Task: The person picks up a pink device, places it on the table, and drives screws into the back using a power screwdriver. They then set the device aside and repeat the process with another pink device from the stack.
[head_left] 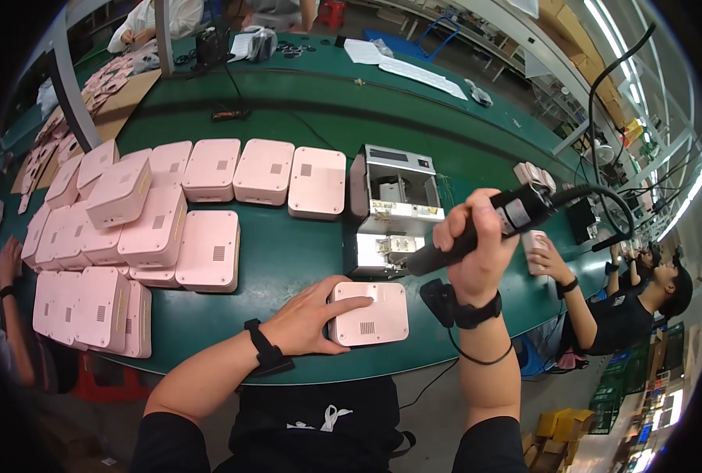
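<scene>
A pale pink plastic box (388,311) with rounded corners, a vent grille and corner holes lies flat near the table's front edge. My left hand (307,319) grips its left side, thumb along the near edge and a finger stretched over the top. Raised to the right of the box, my right hand (481,248) is wrapped round a black corded electric screwdriver (526,206). The tool's narrower end points down and left, close to a metal screw feeder (366,256); its tip is hard to make out.
Several pink boxes stand in a row (262,169) and in stacks (158,229) at the left. Behind the feeder sits an open-topped metal machine (402,177). Co-workers sit at both sides; one hand (552,264) at the right holds a pink piece. The screwdriver's cable (603,193) loops at the right.
</scene>
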`<state>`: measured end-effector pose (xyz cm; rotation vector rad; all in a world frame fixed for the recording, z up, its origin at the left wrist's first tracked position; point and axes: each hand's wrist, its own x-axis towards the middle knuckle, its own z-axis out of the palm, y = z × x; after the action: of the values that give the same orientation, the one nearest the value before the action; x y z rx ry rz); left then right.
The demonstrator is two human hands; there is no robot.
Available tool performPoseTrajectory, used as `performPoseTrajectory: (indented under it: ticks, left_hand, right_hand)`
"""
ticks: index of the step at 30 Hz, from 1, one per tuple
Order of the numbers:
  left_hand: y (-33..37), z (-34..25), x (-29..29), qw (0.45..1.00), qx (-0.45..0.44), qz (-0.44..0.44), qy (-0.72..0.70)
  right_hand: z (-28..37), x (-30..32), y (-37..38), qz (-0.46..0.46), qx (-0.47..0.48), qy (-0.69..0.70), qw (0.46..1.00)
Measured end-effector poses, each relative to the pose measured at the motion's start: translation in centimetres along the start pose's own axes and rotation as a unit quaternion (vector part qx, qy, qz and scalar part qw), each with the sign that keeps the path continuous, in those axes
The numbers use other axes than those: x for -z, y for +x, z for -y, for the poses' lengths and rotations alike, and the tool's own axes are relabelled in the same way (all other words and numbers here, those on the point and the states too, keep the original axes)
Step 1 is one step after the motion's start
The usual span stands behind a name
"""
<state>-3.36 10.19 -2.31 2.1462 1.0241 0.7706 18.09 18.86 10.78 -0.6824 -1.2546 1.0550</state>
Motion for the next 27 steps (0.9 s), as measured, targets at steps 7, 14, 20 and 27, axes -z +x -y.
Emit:
performPoseTrajectory:
  ticks: [7, 14, 20, 27]
  left_hand:
    - [0.0, 0.1, -0.3, 1.0, 0.005, -0.003, -0.005]
    - [0.1, -0.1, -0.4, 1.0, 0.011, -0.004, -0.01]
    - [0.2, -0.1, -0.5, 1.0, 0.012, -0.01, -0.005]
    - [0.5, -0.1, -0.4, 1.0, -0.007, -0.002, -0.004]
  right_hand:
    - [1.0, -1.4, -1.8, 0.009, -0.014, 0.033, 0.999]
    - [-1.7, -1.4, -2.4, 0.021, -0.02, 0.011, 1.0]
    - [-2.3, -0.8, -2.4, 0.045, -0.034, 0.044, 0.997]
    - [-1.5, -0.1, -1.9, 0.112, -0.066, 0.054, 0.99]
